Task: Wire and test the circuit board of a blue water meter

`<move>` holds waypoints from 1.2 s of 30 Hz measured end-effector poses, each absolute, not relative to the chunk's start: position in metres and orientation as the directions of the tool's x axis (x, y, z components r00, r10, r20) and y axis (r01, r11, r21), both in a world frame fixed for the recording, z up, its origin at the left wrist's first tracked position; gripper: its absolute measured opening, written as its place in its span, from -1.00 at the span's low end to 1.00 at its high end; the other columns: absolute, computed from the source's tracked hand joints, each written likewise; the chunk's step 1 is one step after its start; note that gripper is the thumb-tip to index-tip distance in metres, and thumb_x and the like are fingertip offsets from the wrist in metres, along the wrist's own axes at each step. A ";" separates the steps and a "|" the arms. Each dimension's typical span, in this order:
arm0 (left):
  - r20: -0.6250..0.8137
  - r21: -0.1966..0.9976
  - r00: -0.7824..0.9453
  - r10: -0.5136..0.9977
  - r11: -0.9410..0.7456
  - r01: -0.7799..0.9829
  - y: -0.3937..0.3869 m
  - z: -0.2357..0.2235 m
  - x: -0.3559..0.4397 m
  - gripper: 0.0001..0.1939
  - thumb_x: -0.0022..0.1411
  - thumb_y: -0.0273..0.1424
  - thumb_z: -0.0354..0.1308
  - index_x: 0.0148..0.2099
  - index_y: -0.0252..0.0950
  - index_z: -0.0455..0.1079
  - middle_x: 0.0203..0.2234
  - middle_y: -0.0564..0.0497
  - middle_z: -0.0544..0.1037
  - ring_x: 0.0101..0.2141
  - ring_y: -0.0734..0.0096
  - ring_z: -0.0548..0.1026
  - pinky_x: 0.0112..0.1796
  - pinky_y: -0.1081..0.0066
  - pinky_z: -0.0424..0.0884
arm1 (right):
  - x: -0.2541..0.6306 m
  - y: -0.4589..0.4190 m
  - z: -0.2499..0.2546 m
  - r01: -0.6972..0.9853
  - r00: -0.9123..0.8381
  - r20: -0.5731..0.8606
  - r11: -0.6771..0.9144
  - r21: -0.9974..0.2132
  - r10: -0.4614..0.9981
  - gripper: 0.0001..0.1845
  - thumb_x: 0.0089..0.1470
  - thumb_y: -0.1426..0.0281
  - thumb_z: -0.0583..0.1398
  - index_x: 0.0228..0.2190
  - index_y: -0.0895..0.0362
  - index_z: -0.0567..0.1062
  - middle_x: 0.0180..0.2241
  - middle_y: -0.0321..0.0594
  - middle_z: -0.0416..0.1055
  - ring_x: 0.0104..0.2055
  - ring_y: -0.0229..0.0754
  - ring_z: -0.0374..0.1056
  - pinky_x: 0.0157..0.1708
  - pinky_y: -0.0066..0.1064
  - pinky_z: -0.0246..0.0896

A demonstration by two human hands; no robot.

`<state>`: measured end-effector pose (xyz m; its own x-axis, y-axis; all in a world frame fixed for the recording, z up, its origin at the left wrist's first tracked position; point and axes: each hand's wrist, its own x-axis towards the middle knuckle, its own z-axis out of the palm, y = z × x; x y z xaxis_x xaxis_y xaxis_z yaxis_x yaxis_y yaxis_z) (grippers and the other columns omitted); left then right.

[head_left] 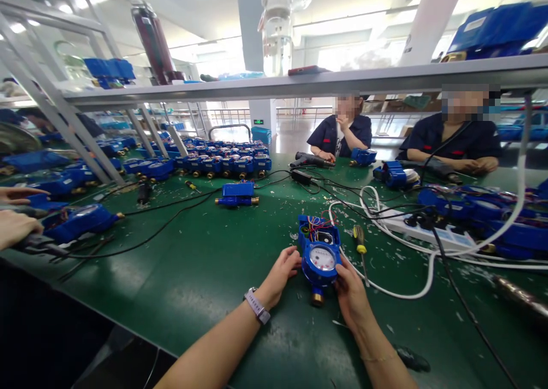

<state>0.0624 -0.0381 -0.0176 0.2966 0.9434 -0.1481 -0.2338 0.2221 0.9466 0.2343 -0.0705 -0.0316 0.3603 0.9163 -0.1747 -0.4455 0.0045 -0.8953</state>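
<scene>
A blue water meter (322, 262) with a round white dial and a brass end lies between my hands on the green table. Its upper housing is uncovered and shows red, white and other thin wires (319, 225). My left hand (283, 272), with a watch on the wrist, has its bent fingers against the meter's left side. On the other side, my right hand (350, 289) grips the meter's edge, with some fingers hidden under it. A yellow and black screwdriver (360, 242) lies just right of the meter.
A white power strip (423, 229) with looping cables is on the right. Rows of blue meters (226, 159) stand at the back; a single meter (237, 194) sits nearer. A shelf (274, 86) crosses overhead. Two people sit opposite; another person's hands (19, 226) work at left.
</scene>
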 end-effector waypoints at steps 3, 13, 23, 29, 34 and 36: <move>-0.184 0.930 0.251 0.950 0.251 -0.269 -0.037 -0.018 0.053 -0.22 0.14 0.20 0.07 0.16 -0.30 0.26 0.05 -0.24 0.45 0.10 0.01 0.37 0.07 0.10 0.22 | 0.234 -0.075 -0.029 -0.458 0.286 -0.182 -0.032 -0.888 0.941 -0.24 -0.24 0.13 0.39 0.03 0.16 0.49 -0.05 -0.09 0.54 0.08 0.15 0.38 0.05 -0.11 0.29; -0.216 0.795 0.221 0.951 0.303 -0.526 -0.017 -0.011 0.019 -0.34 0.14 0.16 0.11 -0.03 -0.33 0.48 -0.21 -0.12 0.62 -0.17 0.20 0.54 -0.08 0.28 0.40 | 0.226 -0.086 -0.029 -0.438 -0.043 -0.121 -0.128 -0.890 0.992 -0.36 -0.11 0.08 0.36 -0.01 0.12 0.55 -0.04 -0.04 0.54 0.06 0.21 0.40 0.14 0.04 0.17; -0.025 0.793 0.104 0.994 0.083 -0.604 -0.028 0.011 0.008 -0.52 -0.01 -0.40 0.27 0.03 -0.31 0.46 -0.13 -0.06 0.61 -0.25 0.34 0.54 -0.19 0.38 0.42 | 0.226 -0.085 -0.031 -0.439 -0.093 -0.116 -0.146 -0.887 0.989 -0.40 -0.09 0.01 0.34 -0.03 0.03 0.57 0.02 -0.10 0.51 0.14 0.21 0.33 0.21 0.07 0.07; 0.151 0.831 0.088 0.985 -0.078 -0.551 -0.033 0.011 0.010 -0.45 -0.04 -0.48 0.24 0.08 -0.25 0.42 -0.01 -0.04 0.54 -0.10 0.25 0.53 -0.02 0.27 0.42 | 0.227 -0.085 -0.035 -0.429 -0.068 -0.156 -0.169 -0.887 0.986 -0.38 -0.11 0.00 0.34 -0.03 0.03 0.56 0.02 -0.09 0.51 0.14 0.21 0.33 0.22 0.07 0.05; 0.350 0.855 0.077 0.933 -0.285 -0.434 -0.034 0.006 0.007 -0.42 0.01 -0.50 0.20 0.14 -0.21 0.38 0.15 -0.05 0.43 0.08 0.19 0.43 0.14 0.22 0.33 | 0.228 -0.085 -0.036 -0.426 -0.048 -0.182 -0.185 -0.886 0.982 -0.39 -0.13 0.00 0.34 -0.06 0.03 0.58 0.03 -0.09 0.50 0.14 0.22 0.32 0.23 0.08 0.04; 0.412 0.852 0.095 0.906 -0.345 -0.395 -0.035 0.006 0.005 -0.41 0.03 -0.48 0.21 0.15 -0.21 0.36 0.15 -0.06 0.42 0.07 0.19 0.43 0.11 0.23 0.36 | 0.228 -0.085 -0.036 -0.426 -0.049 -0.189 -0.192 -0.884 0.981 -0.39 -0.14 0.01 0.34 -0.06 0.03 0.58 0.02 -0.09 0.50 0.13 0.22 0.33 0.21 0.09 0.07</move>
